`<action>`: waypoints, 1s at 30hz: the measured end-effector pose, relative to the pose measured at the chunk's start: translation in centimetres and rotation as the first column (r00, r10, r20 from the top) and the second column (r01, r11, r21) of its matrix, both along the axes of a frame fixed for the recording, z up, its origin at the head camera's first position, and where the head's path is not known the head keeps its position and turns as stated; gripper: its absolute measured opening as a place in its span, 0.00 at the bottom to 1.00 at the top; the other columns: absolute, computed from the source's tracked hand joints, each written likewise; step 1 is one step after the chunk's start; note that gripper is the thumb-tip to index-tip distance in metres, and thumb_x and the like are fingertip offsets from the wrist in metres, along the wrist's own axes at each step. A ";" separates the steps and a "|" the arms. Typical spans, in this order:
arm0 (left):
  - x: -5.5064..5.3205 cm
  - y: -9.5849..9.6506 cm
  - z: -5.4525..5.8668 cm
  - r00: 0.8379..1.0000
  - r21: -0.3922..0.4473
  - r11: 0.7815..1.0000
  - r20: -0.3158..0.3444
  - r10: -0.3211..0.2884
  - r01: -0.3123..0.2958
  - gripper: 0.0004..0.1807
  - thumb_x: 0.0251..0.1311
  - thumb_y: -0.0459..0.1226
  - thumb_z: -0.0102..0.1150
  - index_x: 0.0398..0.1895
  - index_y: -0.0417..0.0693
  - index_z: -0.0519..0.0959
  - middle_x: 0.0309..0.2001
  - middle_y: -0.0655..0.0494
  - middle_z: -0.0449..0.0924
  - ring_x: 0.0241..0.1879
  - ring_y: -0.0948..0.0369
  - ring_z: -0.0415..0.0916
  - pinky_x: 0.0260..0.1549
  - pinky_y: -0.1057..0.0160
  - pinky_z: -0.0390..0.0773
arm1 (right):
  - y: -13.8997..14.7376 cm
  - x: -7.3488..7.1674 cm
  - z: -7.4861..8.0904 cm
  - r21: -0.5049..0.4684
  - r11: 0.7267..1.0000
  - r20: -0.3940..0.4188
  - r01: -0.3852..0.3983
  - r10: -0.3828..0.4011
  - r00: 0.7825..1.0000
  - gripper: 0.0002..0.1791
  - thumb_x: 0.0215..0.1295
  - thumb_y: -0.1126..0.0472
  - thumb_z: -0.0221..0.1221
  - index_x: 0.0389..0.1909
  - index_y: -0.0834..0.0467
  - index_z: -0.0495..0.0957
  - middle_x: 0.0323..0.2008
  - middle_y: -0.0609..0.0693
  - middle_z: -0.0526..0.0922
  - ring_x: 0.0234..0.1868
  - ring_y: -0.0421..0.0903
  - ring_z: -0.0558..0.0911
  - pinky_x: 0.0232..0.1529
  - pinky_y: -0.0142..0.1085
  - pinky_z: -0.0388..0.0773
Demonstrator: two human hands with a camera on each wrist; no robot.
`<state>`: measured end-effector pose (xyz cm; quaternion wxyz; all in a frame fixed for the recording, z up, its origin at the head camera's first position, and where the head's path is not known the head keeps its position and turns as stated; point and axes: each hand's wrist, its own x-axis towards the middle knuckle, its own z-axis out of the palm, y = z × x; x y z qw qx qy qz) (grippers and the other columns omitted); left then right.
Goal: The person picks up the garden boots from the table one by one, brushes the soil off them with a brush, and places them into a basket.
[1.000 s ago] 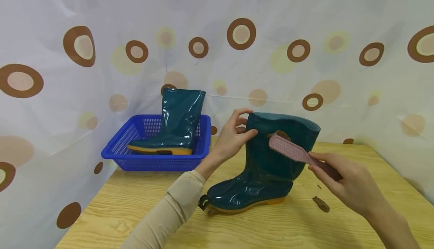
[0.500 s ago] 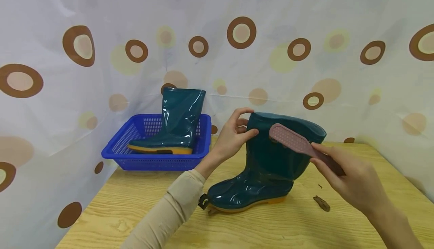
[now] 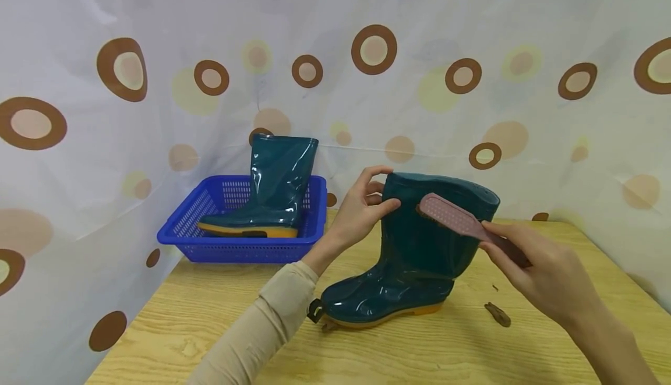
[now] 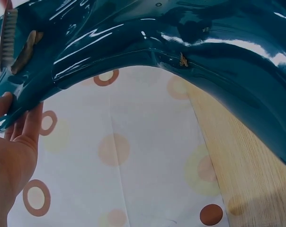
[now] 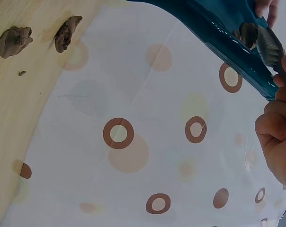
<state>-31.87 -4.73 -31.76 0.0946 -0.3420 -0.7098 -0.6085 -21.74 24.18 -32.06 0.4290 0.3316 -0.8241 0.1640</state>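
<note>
A dark green rubber boot (image 3: 414, 251) with a yellow sole stands on the table, toe to the left. My left hand (image 3: 362, 207) pinches the front of its top rim between thumb and fingers. My right hand (image 3: 547, 274) grips a scrubbing brush (image 3: 451, 216) with a pinkish back by its handle, bristles facing the boot's shaft. In the left wrist view, the bristles (image 4: 9, 38) are right beside a brown mud clump (image 4: 27, 52) stuck near the rim; the head view mostly hides it behind the brush. Smaller mud bits (image 4: 183, 60) cling around the boot's ankle.
At the back left, a blue plastic basket (image 3: 241, 244) holds a second green boot (image 3: 278, 187). Brown mud lumps (image 3: 497, 314) lie on the wooden table (image 3: 398, 356), right of the boot. A small black piece (image 3: 315, 311) shows by the toe. Patterned sheeting (image 3: 335, 105) hangs behind.
The brush has shifted up, then slightly back down, on the shaft, and now covers mud seen above it earlier. The boot's top bent right and came partly back. The left hand keeps its grip.
</note>
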 end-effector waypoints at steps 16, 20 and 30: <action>-0.1 0.2 0.0 0.999 -0.001 0.999 0.015 0.048 -0.048 0.29 0.68 0.37 0.60 0.69 0.57 0.63 0.47 0.43 0.80 0.45 0.53 0.85 0.53 0.57 0.83 | 1.2 0.8 -1.6 0.032 0.999 0.006 -0.022 0.022 1.000 0.15 0.66 0.51 0.64 0.44 0.58 0.85 0.28 0.42 0.84 0.24 0.26 0.70 0.23 0.17 0.69; -0.1 0.2 0.0 0.999 -0.006 0.999 0.010 0.042 -0.042 0.29 0.68 0.37 0.60 0.69 0.60 0.63 0.47 0.44 0.80 0.45 0.55 0.85 0.53 0.57 0.83 | 1.0 1.2 -1.4 -0.035 0.996 -0.043 -0.084 0.083 0.996 0.23 0.70 0.45 0.58 0.43 0.62 0.86 0.29 0.48 0.85 0.26 0.23 0.71 0.25 0.15 0.71; 0.2 0.1 0.1 1.000 -0.006 1.000 0.001 0.019 -0.019 0.30 0.67 0.36 0.61 0.69 0.57 0.62 0.48 0.42 0.80 0.47 0.53 0.85 0.52 0.57 0.83 | 0.0 0.7 0.1 -0.088 0.993 -0.147 -0.075 0.061 0.987 0.32 0.72 0.38 0.52 0.43 0.65 0.85 0.28 0.51 0.84 0.27 0.25 0.66 0.23 0.19 0.66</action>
